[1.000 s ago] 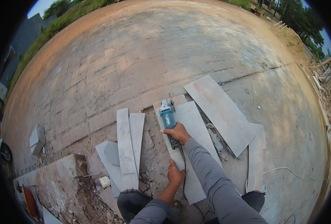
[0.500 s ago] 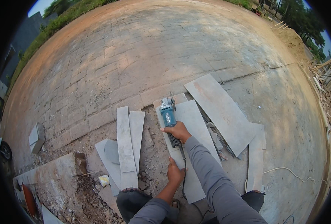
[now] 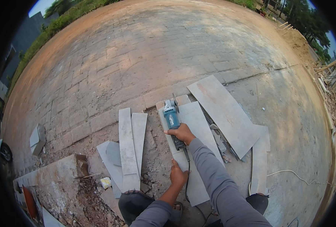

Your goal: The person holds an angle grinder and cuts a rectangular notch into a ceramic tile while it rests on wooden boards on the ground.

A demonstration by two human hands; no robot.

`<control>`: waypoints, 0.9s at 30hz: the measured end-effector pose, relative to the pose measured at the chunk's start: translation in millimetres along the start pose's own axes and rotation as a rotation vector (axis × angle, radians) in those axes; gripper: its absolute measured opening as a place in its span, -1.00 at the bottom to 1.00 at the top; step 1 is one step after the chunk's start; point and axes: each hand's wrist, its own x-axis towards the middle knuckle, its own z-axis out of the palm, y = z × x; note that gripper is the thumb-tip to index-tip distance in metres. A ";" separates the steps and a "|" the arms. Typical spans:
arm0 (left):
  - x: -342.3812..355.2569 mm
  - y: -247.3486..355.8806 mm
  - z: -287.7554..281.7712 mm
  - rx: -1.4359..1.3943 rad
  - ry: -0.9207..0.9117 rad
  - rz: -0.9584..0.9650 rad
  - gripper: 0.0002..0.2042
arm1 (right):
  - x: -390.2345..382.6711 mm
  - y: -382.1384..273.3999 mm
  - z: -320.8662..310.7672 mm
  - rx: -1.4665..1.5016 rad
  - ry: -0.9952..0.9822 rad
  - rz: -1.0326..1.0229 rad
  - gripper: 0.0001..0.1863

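My right hand (image 3: pixel 182 134) is wrapped round the body of a teal and black angle grinder (image 3: pixel 172 119). Its disc stands upright at the far end, on the right of the silver head. Beneath the grinder lies a narrow grey tile strip (image 3: pixel 180 160). At the strip's near end, my left hand (image 3: pixel 178 176) is closed on its edge; some fingers are hidden. A wide grey tile (image 3: pixel 200 151) lies alongside to the right, partly under my right forearm. The grinder's dark cord (image 3: pixel 188 181) hangs past my left hand toward my feet.
Cut tile strips (image 3: pixel 128 140) lie to the left, by my knee. A large tile (image 3: pixel 221 113) rests over offcuts on the right, with another tile piece (image 3: pixel 259 162) nearer. A concrete block (image 3: pixel 37 140) stands far left. A white cable (image 3: pixel 294 173) crosses the ground at right.
The grinder and my right hand have shifted very slightly right and nearer. My left hand stays at the strip's near end.
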 end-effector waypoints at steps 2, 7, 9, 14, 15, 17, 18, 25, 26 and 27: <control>0.3 -0.2 0.5 0.009 0.002 0.002 0.05 | -0.8 -0.3 -1.2 -0.007 -0.007 0.001 -0.33; 0.9 -0.7 0.1 0.009 -0.007 0.003 0.04 | -5.3 -2.6 -1.7 0.000 -0.028 0.000 -0.36; 0.7 0.1 -0.5 0.009 -0.007 0.005 0.04 | -5.7 -2.6 -2.1 0.001 -0.024 -0.007 -0.36; -1.2 0.9 -1.3 0.004 0.002 0.013 0.04 | -4.3 -1.7 -2.7 -0.012 -0.028 0.004 -0.36; -1.4 0.9 -1.5 0.001 0.001 0.014 0.04 | -4.2 -1.4 -2.4 -0.016 -0.024 0.009 -0.36; -1.6 1.3 -1.5 -0.005 -0.002 0.018 0.03 | -3.7 0.0 -2.6 -0.024 -0.015 0.018 -0.36; -1.7 1.7 -1.2 -0.006 0.002 0.021 0.03 | -3.1 1.0 -3.3 -0.022 -0.013 0.019 -0.35; 0.5 -5.0 3.5 -0.019 0.027 0.040 0.03 | -8.5 -1.7 -3.2 -0.030 -0.021 0.019 -0.33; 0.4 -4.9 3.1 -0.017 0.027 0.038 0.03 | -9.4 -2.5 -2.9 -0.032 -0.019 0.019 -0.33; 0.8 -5.9 3.7 -0.018 0.030 0.043 0.03 | -10.6 -3.1 -3.0 -0.033 -0.021 0.020 -0.32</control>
